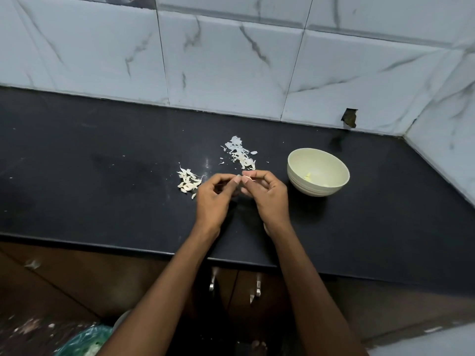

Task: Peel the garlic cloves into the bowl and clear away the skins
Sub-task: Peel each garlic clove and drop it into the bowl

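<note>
- Centrally, both hands meet over the black counter (102,150): the left hand (212,199) and right hand (267,194) have their fingers curled, together pinching a small garlic clove (247,178) between the fingertips, with a thin strand of skin sticking out.
- Just left of the left hand lies a heap of unpeeled cloves (188,183) on the counter.
- Beyond the hands, near the fingertips, sits a scatter of white skins (240,152).
- Right of the right hand, apart from it, stands a pale bowl (318,173) with a few yellowish peeled pieces (308,176) inside; its near wall hides part of the bottom.
- Behind the counter rises a marbled tile wall (231,60) with a chipped hole (349,118) at its base.
- Below the counter edge, two metal cupboard handles (213,278) show between the forearms.
- At the bottom left, a greenish plastic bag (84,340) is cut off by the frame and hard to make out.
- Most of the clove is hidden by the fingers.
</note>
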Tool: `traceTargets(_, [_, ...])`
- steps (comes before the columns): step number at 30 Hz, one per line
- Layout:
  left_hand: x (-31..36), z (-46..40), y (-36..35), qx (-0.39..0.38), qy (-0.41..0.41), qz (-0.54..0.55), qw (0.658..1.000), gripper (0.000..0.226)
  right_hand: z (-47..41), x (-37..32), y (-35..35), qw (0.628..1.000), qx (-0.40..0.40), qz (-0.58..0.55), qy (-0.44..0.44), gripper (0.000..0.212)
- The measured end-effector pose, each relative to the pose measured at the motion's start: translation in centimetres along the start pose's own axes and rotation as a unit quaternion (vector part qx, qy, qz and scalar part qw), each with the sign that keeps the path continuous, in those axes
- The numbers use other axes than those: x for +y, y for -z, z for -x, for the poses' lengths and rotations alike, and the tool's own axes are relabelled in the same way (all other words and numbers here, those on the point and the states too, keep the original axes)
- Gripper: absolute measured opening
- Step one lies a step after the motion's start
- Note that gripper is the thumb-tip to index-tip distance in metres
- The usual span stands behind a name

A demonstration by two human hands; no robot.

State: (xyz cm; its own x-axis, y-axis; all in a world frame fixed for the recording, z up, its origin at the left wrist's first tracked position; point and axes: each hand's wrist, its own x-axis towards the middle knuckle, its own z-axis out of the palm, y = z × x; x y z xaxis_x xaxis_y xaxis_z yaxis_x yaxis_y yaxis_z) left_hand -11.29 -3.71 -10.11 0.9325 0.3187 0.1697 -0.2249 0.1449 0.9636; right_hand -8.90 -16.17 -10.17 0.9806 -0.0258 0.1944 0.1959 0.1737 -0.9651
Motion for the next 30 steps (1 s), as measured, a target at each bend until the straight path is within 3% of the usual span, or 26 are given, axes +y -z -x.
traceTargets(3, [-0.2, 0.0, 0.2, 0.01, -0.005, 0.009, 1.0, 0.006, 0.2, -0.1, -0.1, 1.0, 0.01, -0.029, -0.005, 0.013])
traceTargets(10, [-0.1, 0.2, 0.4, 0.004, -0.014, 0.004, 1.0, 0.015, -0.1, 0.4, 0.2, 0.997, 0.033, 0.055, 0.036, 0.015])
traceTargets(17, [-0.5, -0.1, 0.4, 0.007, 0.007, 0.004, 1.0, 0.012, 0.5, 0.3, 0.1, 0.957, 0.01, 0.244, 0.159, 0.024])
traceTargets(30, [-0.7, -0.1, 0.7, -0.034, 0.018, -0.02, 0.999, 0.008, -0.1, 0.2, 1.7, 0.942, 0.002, 0.288, 0.17, 0.017])
